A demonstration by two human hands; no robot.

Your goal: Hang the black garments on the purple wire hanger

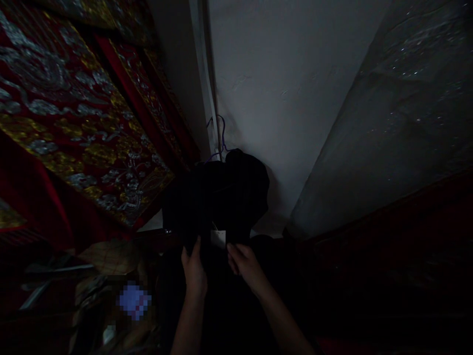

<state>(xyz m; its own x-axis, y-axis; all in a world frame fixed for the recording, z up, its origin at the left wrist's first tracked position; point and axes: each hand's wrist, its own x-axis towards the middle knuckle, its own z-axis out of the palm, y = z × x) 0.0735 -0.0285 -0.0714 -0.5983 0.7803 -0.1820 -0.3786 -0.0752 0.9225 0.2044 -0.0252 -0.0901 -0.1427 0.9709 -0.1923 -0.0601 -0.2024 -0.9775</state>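
Note:
A black garment (236, 192) hangs from a purple hanger (223, 129) in front of me, and its dark cloth merges with the shadow below. A small white tag (218, 238) dangles on a string against the cloth. My left hand (194, 268) is closed on the black cloth to the left of the tag, thumb pointing up. On the tag's other side, my right hand (244, 261) pinches with thumb and curled fingers at the cloth, close to the tag's right edge. In the dim light I cannot tell whether it touches the tag.
Red cloth with gold and silver embroidery (99, 123) hangs at left. A pale pole (205, 64) runs down the white wall (281, 74). A translucent sheet (399, 108) covers the right side. Blurred items, including a checked cloth (114, 257), lie at lower left.

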